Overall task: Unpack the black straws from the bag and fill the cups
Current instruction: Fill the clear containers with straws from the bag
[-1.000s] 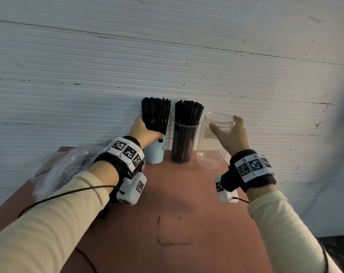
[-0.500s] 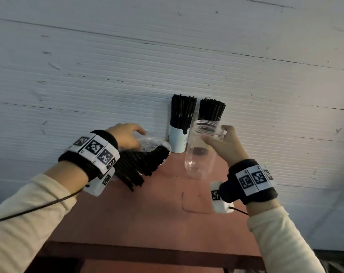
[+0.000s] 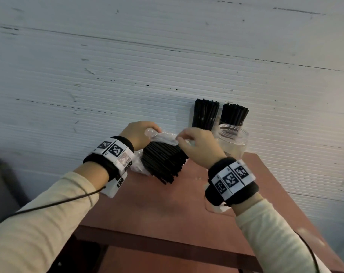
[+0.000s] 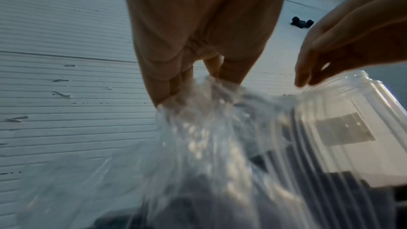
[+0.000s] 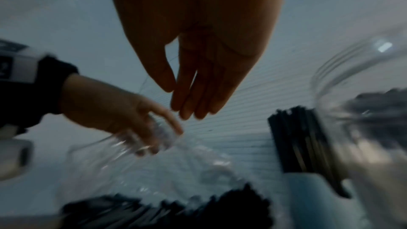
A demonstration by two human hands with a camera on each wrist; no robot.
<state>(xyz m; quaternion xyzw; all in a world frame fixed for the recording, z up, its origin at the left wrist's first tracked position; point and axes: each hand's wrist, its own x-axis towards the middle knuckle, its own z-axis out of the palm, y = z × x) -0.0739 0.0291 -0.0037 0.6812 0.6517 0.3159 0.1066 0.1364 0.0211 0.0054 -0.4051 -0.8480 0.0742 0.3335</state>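
Observation:
A clear plastic bag point(image 3: 164, 137) of black straws point(image 3: 163, 164) is held over the back of the red-brown table point(image 3: 167, 209), its open straw ends pointing toward me. My left hand point(image 3: 152, 133) grips the bunched top of the bag point(image 4: 209, 137). My right hand point(image 3: 179, 138) pinches the film just to the right, as the left wrist view shows point(image 4: 305, 81). An empty clear jar point(image 3: 233, 142) stands right of the hands. Behind it two cups packed with black straws point(image 3: 205, 115) point(image 3: 234, 114) stand against the wall; their bodies are mostly hidden.
A white ribbed wall point(image 3: 127, 75) rises directly behind the table. The table's front edge point(image 3: 157, 239) lies near me and its right edge runs past the jar. Cables trail from both wrist units along my sleeves.
My right hand let go of the clear jar, which now stands on the table, and moved left to the bag. My left hand brought the bag of straws toward the middle.

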